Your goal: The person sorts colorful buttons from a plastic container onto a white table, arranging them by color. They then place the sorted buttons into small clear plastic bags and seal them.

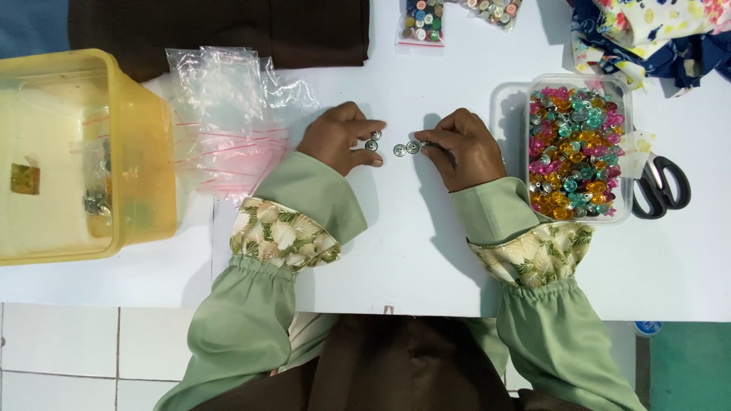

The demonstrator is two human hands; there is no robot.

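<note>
We see both hands resting low on the white table (426, 266), green sleeves with leaf-print cuffs leading up to them. The left hand (339, 141) is loosely curled, thumb and forefinger nearly closed around two small silver buttons (373, 140), one by the fingertip, one just below it. The right hand (463, 148) is curled tighter, its fingertips pinched at a silver button (413, 147); another like it (399, 150) lies on the table just beside, between the two hands.

Just right of the right hand stands a clear plastic tub (620, 84) filled with pink, amber and teal buttons; black-handled scissors (661, 185) lie beside it. Left of the left hand lies a heap of clear zip bags with red seal lines (225, 114), and beyond them a yellow translucent bin (145, 144) holding a few small bags.

Farther off, at the table's far edge, we find two small clear bags of mixed coloured buttons (423, 19), dark brown cloth (228, 30) to the left, and floral fabric (655, 30) at the right corner
</note>
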